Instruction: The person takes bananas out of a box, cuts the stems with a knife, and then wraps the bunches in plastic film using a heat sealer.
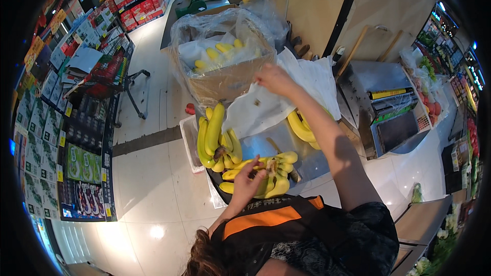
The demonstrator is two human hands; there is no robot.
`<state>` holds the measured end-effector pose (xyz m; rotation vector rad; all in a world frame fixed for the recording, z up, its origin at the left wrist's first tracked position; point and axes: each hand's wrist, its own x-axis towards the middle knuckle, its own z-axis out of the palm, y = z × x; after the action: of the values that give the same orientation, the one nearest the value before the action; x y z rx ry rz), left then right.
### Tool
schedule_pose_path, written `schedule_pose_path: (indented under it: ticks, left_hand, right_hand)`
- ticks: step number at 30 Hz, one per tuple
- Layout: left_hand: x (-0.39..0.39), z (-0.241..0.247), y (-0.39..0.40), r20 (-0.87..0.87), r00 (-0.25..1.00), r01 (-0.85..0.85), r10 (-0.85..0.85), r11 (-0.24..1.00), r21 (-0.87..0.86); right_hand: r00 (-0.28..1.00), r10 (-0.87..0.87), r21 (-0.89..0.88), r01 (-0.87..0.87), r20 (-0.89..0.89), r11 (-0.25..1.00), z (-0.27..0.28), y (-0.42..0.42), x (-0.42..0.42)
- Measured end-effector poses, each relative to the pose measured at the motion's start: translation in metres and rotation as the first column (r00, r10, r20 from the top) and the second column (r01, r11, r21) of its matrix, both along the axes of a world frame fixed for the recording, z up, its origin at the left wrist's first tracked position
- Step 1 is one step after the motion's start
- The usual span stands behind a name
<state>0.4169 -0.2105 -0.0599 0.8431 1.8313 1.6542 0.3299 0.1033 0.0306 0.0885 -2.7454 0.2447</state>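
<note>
My right hand [277, 79] reaches out to the front edge of the cardboard box [226, 84], its fingers pinched on a white liner sheet [253, 111] that drapes onto the metal tabletop [315, 163]. Close to my body, my left hand [247, 184] hovers at or touches a banana bunch [282, 184], thumb and fingers apart. A second bunch of bananas [213, 134] sits at the left, stem towards me. Partly hidden by my right forearm is a third bunch [301, 128]. More bananas [215, 53] lie inside the plastic-lined box.
A narrow tool, perhaps a knife [294, 174], lies partly under the near bunch. At the left stand a shopping cart [107, 69] and stacked goods [42, 122]. Wooden panels [307, 4] rise behind the table. A metal stand [378, 73] is at the right.
</note>
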Motion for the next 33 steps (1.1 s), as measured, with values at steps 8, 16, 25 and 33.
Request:
schedule_pose_path:
  ticks: [8, 16, 25, 33]
  left_hand:
    - [-0.059, 0.056, 0.031, -0.275, 0.936, -0.2, 0.221, 0.974, 0.104]
    - [-0.126, 0.066, 0.072, -0.223, 0.937, -0.245, 0.268, 0.962, 0.122]
    - [-0.121, 0.065, 0.062, 0.284, 0.959, -0.058, -0.003, 0.977, 0.206]
    - [-0.118, 0.067, 0.007, 0.42, 0.83, 0.198, -0.366, 0.899, 0.391]
  right_hand:
    - [0.967, -0.181, -0.621, 0.031, -0.18, 0.783, 0.058, -0.003, 0.057]
    - [0.979, -0.173, -0.794, 0.024, -0.103, 0.607, 0.039, -0.006, 0.074]
    - [0.989, 0.115, -0.946, -0.12, -0.089, 0.302, 0.013, -0.032, 0.107]
    - [0.984, 0.111, -0.558, -0.169, -0.136, 0.813, 0.02, -0.09, 0.148]
